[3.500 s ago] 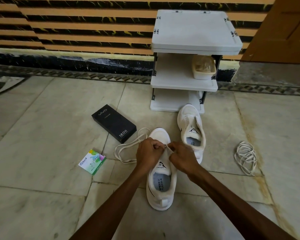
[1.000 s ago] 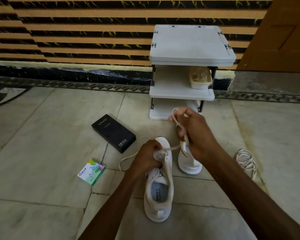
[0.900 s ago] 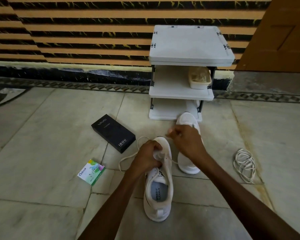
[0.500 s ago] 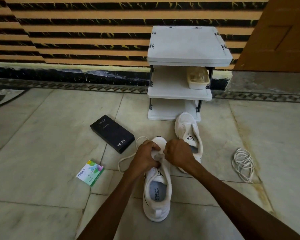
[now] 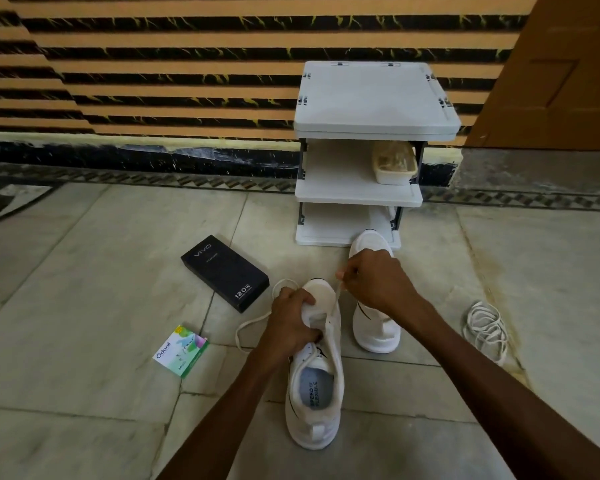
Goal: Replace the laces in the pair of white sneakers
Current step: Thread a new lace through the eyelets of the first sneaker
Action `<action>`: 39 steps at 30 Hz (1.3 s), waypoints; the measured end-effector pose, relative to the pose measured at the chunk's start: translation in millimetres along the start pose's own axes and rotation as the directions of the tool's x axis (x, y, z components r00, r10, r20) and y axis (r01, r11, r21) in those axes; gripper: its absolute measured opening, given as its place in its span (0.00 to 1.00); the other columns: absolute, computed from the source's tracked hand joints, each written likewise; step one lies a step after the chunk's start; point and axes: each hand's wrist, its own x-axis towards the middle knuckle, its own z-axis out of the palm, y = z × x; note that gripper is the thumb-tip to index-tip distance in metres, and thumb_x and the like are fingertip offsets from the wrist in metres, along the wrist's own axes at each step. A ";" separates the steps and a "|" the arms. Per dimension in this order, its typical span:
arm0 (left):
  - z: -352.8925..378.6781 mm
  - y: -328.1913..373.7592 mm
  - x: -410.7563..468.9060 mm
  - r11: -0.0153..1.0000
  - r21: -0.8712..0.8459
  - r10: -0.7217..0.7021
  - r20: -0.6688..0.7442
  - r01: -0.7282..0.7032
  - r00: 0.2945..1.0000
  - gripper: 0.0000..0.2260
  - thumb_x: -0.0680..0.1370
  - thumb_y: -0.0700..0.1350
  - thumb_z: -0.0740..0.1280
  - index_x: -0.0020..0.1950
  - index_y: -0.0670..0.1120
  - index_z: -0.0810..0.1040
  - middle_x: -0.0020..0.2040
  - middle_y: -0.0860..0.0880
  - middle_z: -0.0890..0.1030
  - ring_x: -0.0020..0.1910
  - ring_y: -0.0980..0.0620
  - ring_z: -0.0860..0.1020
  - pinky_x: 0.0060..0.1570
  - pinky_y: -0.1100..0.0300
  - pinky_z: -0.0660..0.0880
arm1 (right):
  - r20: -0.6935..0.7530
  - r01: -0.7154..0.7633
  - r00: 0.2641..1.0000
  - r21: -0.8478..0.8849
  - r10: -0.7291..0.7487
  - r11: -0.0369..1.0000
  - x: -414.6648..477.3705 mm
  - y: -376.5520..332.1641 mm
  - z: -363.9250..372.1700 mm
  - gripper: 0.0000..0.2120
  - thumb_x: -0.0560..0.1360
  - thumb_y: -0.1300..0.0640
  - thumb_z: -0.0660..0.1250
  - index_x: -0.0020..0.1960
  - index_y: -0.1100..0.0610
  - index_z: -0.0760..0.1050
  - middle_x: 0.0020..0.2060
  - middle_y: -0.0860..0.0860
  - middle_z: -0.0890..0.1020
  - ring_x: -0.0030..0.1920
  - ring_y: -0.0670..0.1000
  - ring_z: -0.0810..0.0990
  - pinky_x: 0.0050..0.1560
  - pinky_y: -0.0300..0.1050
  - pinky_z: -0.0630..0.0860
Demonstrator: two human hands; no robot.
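A white sneaker lies on the floor in front of me, heel towards me. My left hand grips its front part at the eyelets. My right hand pinches a white lace and holds it taut up and to the right of the shoe. The lace's other length loops on the floor left of the shoe. The second white sneaker lies behind my right hand, partly hidden by it. A loose bundle of white lace lies on the floor at the right.
A black phone box and a small green packet lie on the floor to the left. A white three-tier rack with a plastic tub stands against the striped wall. A wooden door is at the right.
My right hand has drawn away from the shoe's front, up and to the right, pulling the lace taut. My left hand keeps its grip on the shoe.
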 end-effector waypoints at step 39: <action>-270.1 226.4 -32.9 0.690 -0.694 0.220 -0.067 -0.204 0.973 0.09 0.82 0.38 0.60 0.53 0.40 0.81 0.39 0.48 0.82 0.36 0.57 0.79 0.37 0.66 0.76 | -0.552 0.561 0.781 0.417 -0.291 0.715 -1.4 -90.5 -206.7 0.05 0.76 0.57 0.71 0.42 0.56 0.81 0.30 0.50 0.84 0.29 0.47 0.83 0.31 0.37 0.79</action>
